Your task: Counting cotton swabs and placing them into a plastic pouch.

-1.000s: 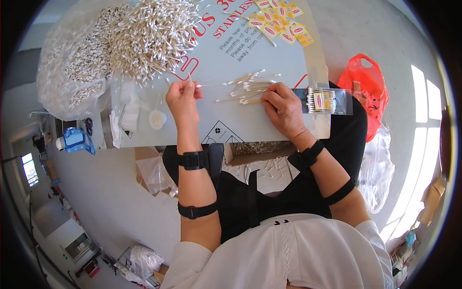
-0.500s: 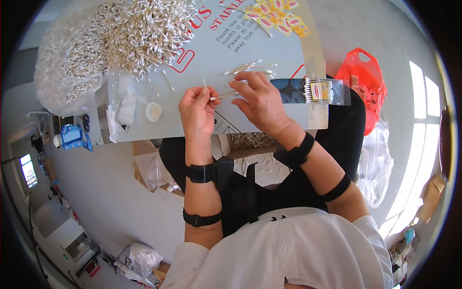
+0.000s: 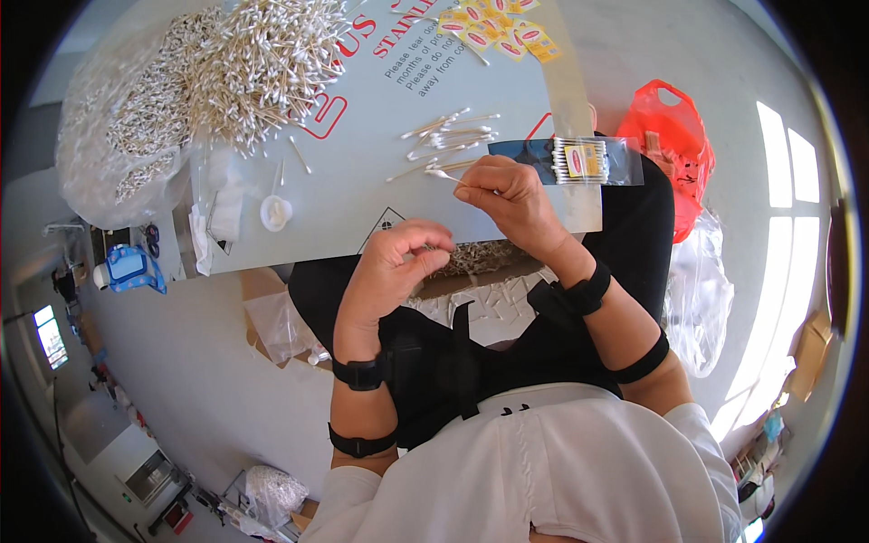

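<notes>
The right hand (image 3: 511,195) pinches a cotton swab (image 3: 445,176) above the grey counter (image 3: 362,190); the left hand (image 3: 394,271) curls loosely, empty, nearer the body. A swab heap (image 3: 262,63) lies beyond, grey floor below.

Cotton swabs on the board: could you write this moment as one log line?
right hand: pinches a cotton swab | left hand: curled at board edge, contents unclear | small swab pile ahead | packed swab bag beside right hand
</notes>
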Available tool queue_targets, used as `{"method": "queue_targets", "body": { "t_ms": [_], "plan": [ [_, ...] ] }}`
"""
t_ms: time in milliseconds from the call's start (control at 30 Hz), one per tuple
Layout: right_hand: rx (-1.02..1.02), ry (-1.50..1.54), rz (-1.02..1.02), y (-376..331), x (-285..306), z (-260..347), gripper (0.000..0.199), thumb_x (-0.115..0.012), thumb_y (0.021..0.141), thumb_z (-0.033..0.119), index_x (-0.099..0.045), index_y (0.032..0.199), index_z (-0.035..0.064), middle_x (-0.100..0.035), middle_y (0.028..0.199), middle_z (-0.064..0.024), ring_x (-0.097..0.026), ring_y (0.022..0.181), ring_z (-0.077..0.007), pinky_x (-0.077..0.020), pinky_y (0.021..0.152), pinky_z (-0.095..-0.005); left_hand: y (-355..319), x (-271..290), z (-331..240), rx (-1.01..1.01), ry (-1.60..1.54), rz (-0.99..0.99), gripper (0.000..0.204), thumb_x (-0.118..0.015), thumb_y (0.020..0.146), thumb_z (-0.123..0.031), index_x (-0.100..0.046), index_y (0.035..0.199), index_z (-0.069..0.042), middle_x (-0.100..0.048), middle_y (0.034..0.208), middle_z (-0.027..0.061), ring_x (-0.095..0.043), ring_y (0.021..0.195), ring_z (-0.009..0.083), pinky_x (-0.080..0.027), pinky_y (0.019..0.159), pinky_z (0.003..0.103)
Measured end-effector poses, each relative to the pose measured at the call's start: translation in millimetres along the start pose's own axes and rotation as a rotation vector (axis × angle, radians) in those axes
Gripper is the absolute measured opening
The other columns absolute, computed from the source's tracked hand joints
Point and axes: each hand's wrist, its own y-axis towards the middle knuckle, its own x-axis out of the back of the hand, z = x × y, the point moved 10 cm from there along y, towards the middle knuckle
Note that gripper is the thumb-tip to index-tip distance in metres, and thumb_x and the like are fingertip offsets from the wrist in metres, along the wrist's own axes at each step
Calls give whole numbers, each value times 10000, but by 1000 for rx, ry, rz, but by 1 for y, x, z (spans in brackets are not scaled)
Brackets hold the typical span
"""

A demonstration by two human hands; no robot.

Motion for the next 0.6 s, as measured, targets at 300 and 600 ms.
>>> {"method": "queue_targets", "body": {
  "t_ms": [300,600],
  "plan": [
    [76,109,-30,-12,-1,12,81,-723,802,47,-688,857,-2,-622,769,-95,-570,767,-241,-462,704,-344,14,12,-32,-181,-190,-434,84,-688,839,43,-654,911,15,-621,855,2,-540,719,49,-452,662,186],
    [162,-295,272,-40,-12,11,91,-738,763,79,-676,808,30,-618,826,-98,-590,794,-289,-477,688,-390,-4,-3,18,161,93,-113,44,-669,849,8,-651,885,27,-613,724,-6,-539,650,48,-442,596,214]
  ]
}}
